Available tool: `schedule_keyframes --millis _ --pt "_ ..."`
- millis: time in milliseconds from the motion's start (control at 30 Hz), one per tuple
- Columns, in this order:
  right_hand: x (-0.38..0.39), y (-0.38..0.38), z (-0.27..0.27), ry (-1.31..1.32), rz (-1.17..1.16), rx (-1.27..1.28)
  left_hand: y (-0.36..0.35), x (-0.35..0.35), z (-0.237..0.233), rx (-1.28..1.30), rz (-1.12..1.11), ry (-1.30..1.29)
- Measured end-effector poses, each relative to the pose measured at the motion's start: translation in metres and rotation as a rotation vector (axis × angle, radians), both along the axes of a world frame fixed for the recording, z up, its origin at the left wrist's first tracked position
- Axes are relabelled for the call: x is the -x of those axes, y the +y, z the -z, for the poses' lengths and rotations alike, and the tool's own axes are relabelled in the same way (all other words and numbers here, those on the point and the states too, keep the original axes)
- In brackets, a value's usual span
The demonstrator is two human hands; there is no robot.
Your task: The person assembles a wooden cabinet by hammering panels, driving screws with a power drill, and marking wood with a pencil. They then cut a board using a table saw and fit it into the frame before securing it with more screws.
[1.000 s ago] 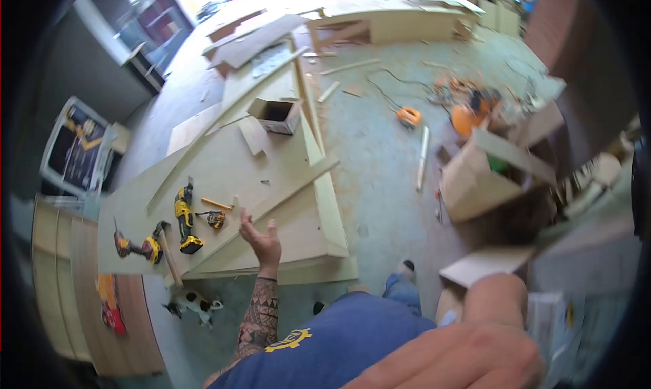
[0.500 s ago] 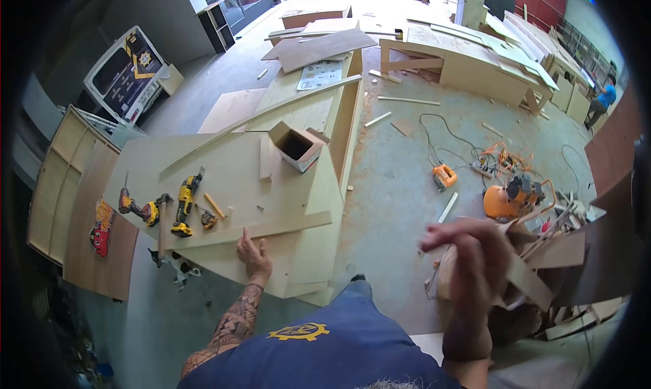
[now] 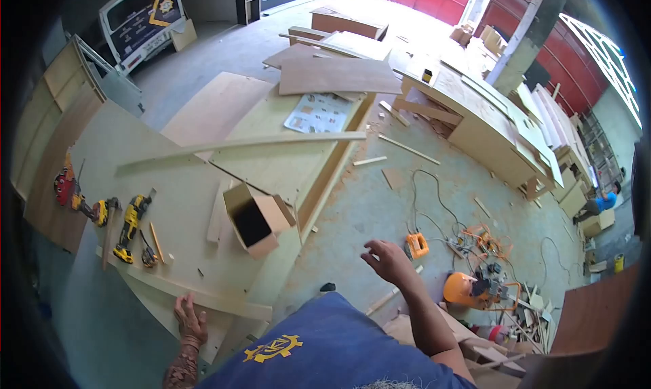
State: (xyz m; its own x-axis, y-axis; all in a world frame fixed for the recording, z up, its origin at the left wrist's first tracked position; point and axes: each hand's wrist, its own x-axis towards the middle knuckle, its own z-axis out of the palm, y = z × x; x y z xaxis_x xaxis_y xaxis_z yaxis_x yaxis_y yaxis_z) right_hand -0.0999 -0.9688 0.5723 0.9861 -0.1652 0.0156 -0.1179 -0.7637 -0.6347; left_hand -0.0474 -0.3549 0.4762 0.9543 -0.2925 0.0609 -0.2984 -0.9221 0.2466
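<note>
In the head view the left hand (image 3: 190, 319) lies flat, fingers spread, on the near edge of a long wooden strip (image 3: 224, 302) crossing the big panel (image 3: 183, 186), while the right hand (image 3: 388, 260) hangs over the floor (image 3: 366, 202), fingers loosely apart and holding nothing. The strip looks laid in place but not fastened: the yellow drills (image 3: 132, 221) lie untouched on the panel. Any screws or joints are too small to make out, and the frame's lower edge cuts off the left forearm.

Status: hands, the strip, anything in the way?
Left hand flat, open, against the long wooden strip. Right hand open, empty, in the air over the floor. Cardboard box and yellow drill lie on the panel beyond.
</note>
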Motion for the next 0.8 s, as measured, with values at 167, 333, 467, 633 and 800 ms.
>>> schedule_keyframes --millis 167,333,467,633,800 --pt "-0.044 -0.121 0.088 0.220 0.029 -0.073 -0.016 0.003 -0.005 0.019 -0.161 0.000" --pt "-0.167 -0.278 0.099 -0.001 0.152 0.090 -0.009 -0.007 0.014 -0.180 -0.790 -0.679" --pt "-0.318 -0.412 0.079 -0.314 0.384 0.091 -0.066 -0.051 -0.065 0.001 -1.111 -1.022" --pt "-0.497 -0.518 0.081 -0.213 0.601 -0.118 -0.253 -0.109 -0.163 0.520 -1.007 -1.225" --pt "-0.597 -0.551 0.108 -0.071 0.476 -0.671 -0.382 -0.173 -0.168 0.671 -0.660 -0.778"
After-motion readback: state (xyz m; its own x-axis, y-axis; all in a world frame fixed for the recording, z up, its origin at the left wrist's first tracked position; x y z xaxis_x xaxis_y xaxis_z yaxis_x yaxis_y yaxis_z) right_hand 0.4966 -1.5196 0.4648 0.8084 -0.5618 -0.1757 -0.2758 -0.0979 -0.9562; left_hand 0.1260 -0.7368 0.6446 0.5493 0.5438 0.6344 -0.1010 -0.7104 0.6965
